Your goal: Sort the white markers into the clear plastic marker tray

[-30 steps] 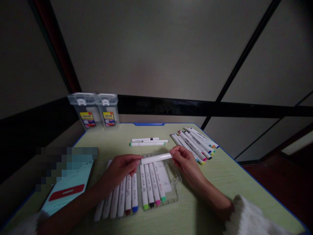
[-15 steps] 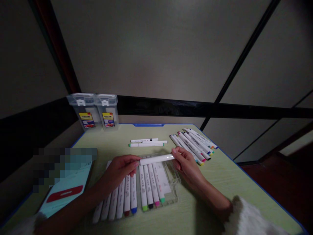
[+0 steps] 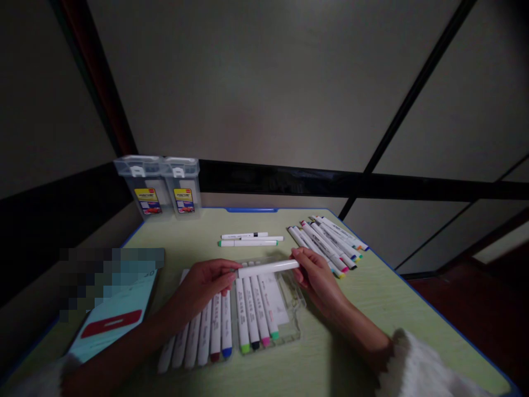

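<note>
If either pinch slips, the marker (image 3: 268, 268) could fall.
Your left hand (image 3: 205, 282) and right hand (image 3: 319, 280) clamp its ends.

Whether a home, a classroom or an office is shown cannot be told for certain; a small indoor craft or drawing spot is suggested. Markers (image 3: 326, 242) are laid out on a blue-edged bench (image 3: 372, 309) beyond the hands (image 3: 264, 278), and two clear bins (image 3: 167, 190) are stood beyond the left one. The bench is set against a panelled wall (image 3: 248, 99); reddish floor (image 3: 450, 292) is seen far right of the hands.
</note>
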`<action>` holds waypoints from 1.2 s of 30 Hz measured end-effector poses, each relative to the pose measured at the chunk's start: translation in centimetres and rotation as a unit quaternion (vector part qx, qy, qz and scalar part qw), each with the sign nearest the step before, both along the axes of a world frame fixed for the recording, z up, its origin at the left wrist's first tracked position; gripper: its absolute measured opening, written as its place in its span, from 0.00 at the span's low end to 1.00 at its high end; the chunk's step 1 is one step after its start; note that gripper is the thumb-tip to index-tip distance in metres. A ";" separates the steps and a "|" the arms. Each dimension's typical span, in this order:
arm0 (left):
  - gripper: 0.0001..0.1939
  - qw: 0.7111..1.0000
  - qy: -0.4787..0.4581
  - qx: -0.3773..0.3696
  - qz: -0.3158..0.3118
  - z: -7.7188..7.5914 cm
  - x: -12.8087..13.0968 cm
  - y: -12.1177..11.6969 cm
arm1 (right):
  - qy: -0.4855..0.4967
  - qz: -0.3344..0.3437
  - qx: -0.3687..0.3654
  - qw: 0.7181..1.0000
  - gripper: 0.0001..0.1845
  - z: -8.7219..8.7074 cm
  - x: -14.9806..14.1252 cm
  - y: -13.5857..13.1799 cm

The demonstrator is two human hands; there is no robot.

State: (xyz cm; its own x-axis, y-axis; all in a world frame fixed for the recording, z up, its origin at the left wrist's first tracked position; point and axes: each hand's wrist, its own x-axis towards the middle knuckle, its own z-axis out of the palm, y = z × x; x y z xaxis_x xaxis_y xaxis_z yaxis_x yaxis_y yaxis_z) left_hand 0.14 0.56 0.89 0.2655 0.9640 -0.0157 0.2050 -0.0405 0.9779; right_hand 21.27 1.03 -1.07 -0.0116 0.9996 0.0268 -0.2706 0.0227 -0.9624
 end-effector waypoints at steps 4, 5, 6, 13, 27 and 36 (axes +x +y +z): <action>0.11 1.000 0.001 0.000 -0.003 0.1 0.0 -0.1 | 0.005 -0.001 -0.003 1.000 0.15 -0.2 0.1 0.2; 0.11 1.000 0.000 -0.003 -0.006 0.1 0.0 -0.1 | 0.005 -0.002 -0.003 1.000 0.16 -0.2 0.1 0.2; 0.11 1.000 -0.002 -0.006 -0.009 0.1 0.0 -0.1 | 0.003 -0.004 -0.002 1.000 0.16 -0.2 0.1 0.3; 0.10 1.000 -0.006 -0.016 -0.007 0.0 0.1 0.0 | -0.001 -0.007 -0.001 1.000 0.15 -0.3 0.3 0.5; 0.12 0.999 -0.007 -0.030 -0.012 -0.3 -0.2 0.0 | 0.033 -0.004 -0.043 0.999 0.12 -0.1 0.2 0.4; 0.13 1.000 -0.010 -0.024 -0.016 -0.7 -0.2 0.2 | 0.047 -0.012 -0.070 0.996 0.05 0.1 0.2 0.3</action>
State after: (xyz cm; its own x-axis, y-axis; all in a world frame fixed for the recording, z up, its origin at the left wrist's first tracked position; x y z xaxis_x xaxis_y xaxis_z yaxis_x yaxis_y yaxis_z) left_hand -0.08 0.75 0.16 0.2966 0.9533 -0.0562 0.1840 0.0007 0.9829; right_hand 21.50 1.33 -0.95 0.0077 0.9936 -0.1126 -0.3605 -0.1023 -0.9271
